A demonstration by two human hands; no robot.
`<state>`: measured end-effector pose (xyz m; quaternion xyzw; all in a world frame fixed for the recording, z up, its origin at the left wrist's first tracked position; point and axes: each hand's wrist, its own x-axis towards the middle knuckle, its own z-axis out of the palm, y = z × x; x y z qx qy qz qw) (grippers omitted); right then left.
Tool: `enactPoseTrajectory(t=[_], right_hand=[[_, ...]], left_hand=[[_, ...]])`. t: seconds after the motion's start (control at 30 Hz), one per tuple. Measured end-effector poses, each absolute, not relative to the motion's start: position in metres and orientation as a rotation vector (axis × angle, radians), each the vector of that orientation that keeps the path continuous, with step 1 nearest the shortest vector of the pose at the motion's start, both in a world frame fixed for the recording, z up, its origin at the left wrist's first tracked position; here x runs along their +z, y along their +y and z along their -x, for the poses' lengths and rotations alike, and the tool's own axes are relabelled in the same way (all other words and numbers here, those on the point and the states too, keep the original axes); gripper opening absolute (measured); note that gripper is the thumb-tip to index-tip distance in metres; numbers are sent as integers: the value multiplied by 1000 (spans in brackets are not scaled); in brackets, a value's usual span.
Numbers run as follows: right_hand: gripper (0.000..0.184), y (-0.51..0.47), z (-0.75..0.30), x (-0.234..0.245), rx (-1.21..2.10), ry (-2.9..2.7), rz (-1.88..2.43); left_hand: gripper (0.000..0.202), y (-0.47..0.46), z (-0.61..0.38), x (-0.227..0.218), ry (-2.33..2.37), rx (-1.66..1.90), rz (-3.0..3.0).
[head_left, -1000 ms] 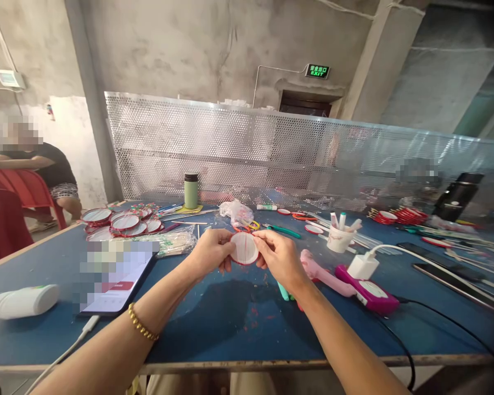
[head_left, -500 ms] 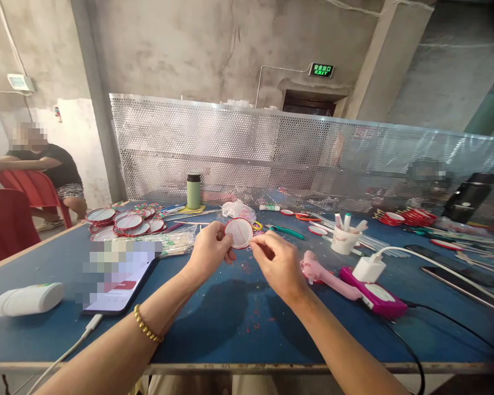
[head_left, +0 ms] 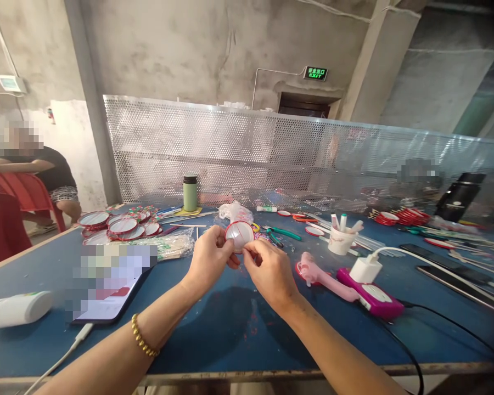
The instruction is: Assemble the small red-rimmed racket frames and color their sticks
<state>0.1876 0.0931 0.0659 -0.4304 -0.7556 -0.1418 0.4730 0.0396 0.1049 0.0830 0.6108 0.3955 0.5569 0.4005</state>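
Both hands meet above the blue table (head_left: 230, 323), gripping one small red-rimmed white disc (head_left: 239, 235). The left hand (head_left: 208, 260) pinches its left edge, and the right hand (head_left: 269, 271) pinches its lower right edge. A stack of similar discs (head_left: 119, 225) lies far left, and a pink glue gun (head_left: 323, 272) lies to the right.
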Motion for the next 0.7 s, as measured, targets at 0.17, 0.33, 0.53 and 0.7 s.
enactPoseTrajectory(t=[0.17,0.33,0.53,0.7], right_hand=[[16,92,-186,64,-441,-1855,1002],[19,89,-187,63,-642,-1918,1005],[21,89,-188,61,-778,-1954,1005],[20,89,-188,61,-779,-1970,1014]], left_hand=[[4,108,-40,82,952,1393,-1449],[2,110,-38,82,959,1378,-1466],[4,113,-36,80,972,1383,-1528],[5,114,-35,80,973,1381,-1573]])
